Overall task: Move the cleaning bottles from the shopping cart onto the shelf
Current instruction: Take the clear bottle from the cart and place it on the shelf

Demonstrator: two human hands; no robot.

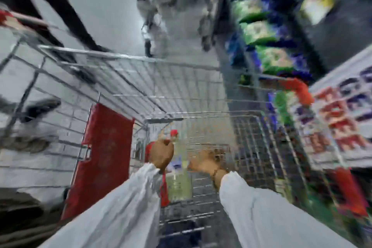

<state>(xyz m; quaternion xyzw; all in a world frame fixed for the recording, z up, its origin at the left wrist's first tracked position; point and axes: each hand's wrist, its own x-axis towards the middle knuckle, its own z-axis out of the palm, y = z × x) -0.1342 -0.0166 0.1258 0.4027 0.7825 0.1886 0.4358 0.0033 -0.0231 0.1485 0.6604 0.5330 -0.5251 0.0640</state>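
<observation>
View: heavily blurred; fine detail is lost.
Cart (pixel 181 78): wire basket, directly below me; it serves as landmark for all entries.
Flap (pixel 104 153): red panel, at the cart's left side wall, upright.
Bottle (pixel 179 183): pale yellow-green, clear, red cap (pixel 174 133); stands upright inside the cart, near its left wall.
Second bottle (pixel 165 189): red; only a strip shows, inside the cart, just left of the pale one, mostly behind my left wrist.
Left hand (pixel 161 155): inside the cart, over the bottles' tops; looks curled, but I cannot tell whether it holds anything.
Right hand (pixel 207 162): inside the cart, just right of the pale bottle, fingers spread toward it; contact unclear, so I cannot tell its grip.
Sleeves (pixel 124 207): white, both arms reaching down into the cart.
Shelf (pixel 267 50): right of the cart, stocked with green and blue packs.
Legs (pixel 66 18): another person's, dark, beyond the cart's far left corner.
</observation>
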